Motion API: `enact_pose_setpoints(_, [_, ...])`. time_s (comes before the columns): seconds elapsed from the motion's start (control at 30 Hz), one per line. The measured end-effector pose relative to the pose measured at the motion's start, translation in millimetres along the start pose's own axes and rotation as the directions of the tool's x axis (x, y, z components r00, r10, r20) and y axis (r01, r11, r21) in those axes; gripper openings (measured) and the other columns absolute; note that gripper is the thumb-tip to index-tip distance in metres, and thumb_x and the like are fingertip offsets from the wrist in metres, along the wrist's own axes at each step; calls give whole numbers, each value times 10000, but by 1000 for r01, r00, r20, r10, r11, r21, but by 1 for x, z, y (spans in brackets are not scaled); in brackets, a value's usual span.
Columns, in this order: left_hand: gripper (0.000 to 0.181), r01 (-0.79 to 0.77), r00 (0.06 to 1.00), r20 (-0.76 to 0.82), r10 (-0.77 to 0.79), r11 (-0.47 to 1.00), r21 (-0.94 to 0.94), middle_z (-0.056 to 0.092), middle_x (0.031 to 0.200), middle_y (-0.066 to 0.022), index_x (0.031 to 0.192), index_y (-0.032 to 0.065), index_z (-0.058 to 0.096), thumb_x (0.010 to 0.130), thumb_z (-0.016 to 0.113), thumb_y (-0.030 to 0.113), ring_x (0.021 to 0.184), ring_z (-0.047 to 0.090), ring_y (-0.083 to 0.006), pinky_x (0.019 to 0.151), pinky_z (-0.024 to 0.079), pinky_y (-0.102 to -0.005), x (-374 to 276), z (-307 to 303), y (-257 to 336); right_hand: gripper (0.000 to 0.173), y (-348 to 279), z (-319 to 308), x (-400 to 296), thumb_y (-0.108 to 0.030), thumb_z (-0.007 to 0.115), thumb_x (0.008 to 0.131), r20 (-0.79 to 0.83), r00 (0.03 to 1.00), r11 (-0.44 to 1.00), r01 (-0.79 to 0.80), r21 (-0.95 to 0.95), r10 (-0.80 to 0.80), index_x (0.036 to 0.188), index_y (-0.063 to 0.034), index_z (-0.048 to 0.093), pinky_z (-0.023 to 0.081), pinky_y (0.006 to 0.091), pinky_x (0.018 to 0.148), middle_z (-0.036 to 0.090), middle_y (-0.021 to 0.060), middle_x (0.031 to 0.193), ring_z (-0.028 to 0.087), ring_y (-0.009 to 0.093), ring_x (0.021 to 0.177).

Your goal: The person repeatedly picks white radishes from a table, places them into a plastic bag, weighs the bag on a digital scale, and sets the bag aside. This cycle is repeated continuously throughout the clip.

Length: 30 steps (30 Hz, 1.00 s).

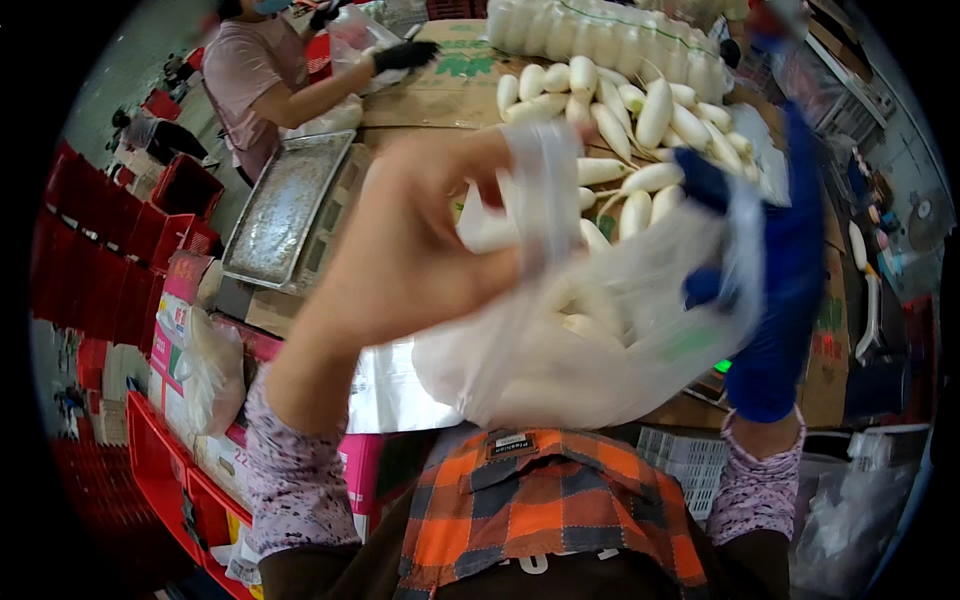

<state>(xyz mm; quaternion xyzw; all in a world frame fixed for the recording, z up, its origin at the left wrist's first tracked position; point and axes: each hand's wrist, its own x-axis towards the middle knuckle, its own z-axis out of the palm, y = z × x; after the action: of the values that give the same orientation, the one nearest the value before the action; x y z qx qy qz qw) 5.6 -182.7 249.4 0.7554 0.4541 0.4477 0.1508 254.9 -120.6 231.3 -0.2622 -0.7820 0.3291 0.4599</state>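
A translucent plastic bag [495, 375] is stretched between my two hands in front of my chest. My bare left hand [420, 232], blurred, pinches the bag's left edge between thumb and fingers. On the other side, my right hand [784, 285] in a blue glove grips the bag's right edge, partly covered by the film. White radishes [589, 322] show inside the bag, blurred by the plastic. Just beyond it, a loose pile of white radishes [660, 112] lies on the cardboard-covered table [450, 109].
Behind the pile lies a large clear bag packed with radishes [600, 34]. A metal tray [289, 210] is at left, near a co-worker's black-gloved hand [405, 55]. Red crates [184, 191] line the left side. A green light [721, 366] glows below my right hand.
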Motion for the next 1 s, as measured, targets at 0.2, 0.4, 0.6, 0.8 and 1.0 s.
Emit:
enact_pose_setpoints(0.2, [610, 204, 974, 145, -175, 954, -219, 575, 930, -94, 1211, -4, 494, 663, 758, 37, 823, 542, -169, 730, 456, -294, -59, 16, 0, 979, -29, 82, 1, -137, 837, 648, 401, 910, 988, -139, 62, 103, 1467, -74, 304, 435, 260, 938, 527, 50, 1323, 568, 114, 1044])
enact_pose_setpoints(0.4, [160, 645, 764, 220, -607, 721, -253, 522, 749, 3, 963, -7, 595, 847, 642, 92, 654, 454, -74, 585, 394, -238, -108, 20, -29, 555, 26, 114, 15, 50, 611, 729, 222, 970, 861, 195, -470, -99, 1261, -92, 546, 460, 349, 841, 617, 77, 1042, 581, 231, 950])
enact_pose_setpoints(0.6, [294, 697, 673, 219, -707, 506, -508, 576, 778, -29, 835, -2, 610, 978, 481, 220, 788, 491, -111, 759, 403, -288, -225, 12, -71, 270, 189, 116, -82, -13, 631, 682, 125, 974, 908, -124, -400, 188, 944, -77, 642, 455, 412, 808, 604, 125, 923, 571, 331, 935])
enact_pose_setpoints(0.8, [278, 46, 722, 14, -691, 28, -999, 609, 1071, -152, 1110, -71, 557, 967, 444, 139, 908, 598, -174, 916, 443, -356, -191, 28, -92, 238, 152, 96, -83, 25, 623, 740, 384, 771, 767, -608, 204, 509, 974, -21, 627, 506, 351, 774, 650, 117, 888, 639, 275, 868])
enact_pose_setpoints(1.0, [859, 503, 833, 308, -460, 397, -768, 459, 1367, -176, 1522, 149, 70, 842, 536, -95, 826, 630, -164, 731, 529, -304, -111, 29, -57, 559, 47, 101, -42, -137, 615, 822, 558, 793, 222, -606, 764, 244, 1316, 44, 426, 550, 286, 736, 560, 176, 1261, 655, 206, 880])
